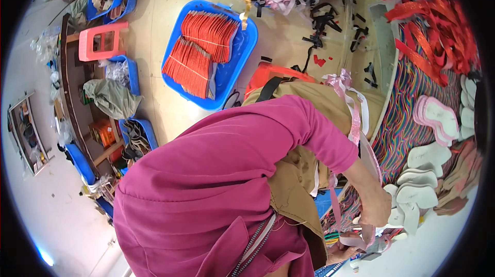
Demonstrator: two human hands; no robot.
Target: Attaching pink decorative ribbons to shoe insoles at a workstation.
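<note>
My left hand [375, 209] reaches down from a purple sleeve at the right, with its fingers curled closed round a pink strip [368, 233]. Just below it, my right hand [340, 253] pinches the looped lower end of the same strip; it is partly hidden by a khaki apron [296, 199]. A long glittery pink ribbon [356, 119], with white bands, hangs from a bunched pink bow [338, 78] toward my hands. A small greyish object [380, 246] sits beside the fingers, too unclear to name.
White shoe-shaped pieces [418, 194] and pink-edged ones [435, 118] lie on a striped cloth [407, 101] at right, with red strips [423, 24] behind. A blue tub [250, 34] on the floor holds bundled orange pieces [206, 29]. A pink stool [103, 42] and shelf [67, 70] are left.
</note>
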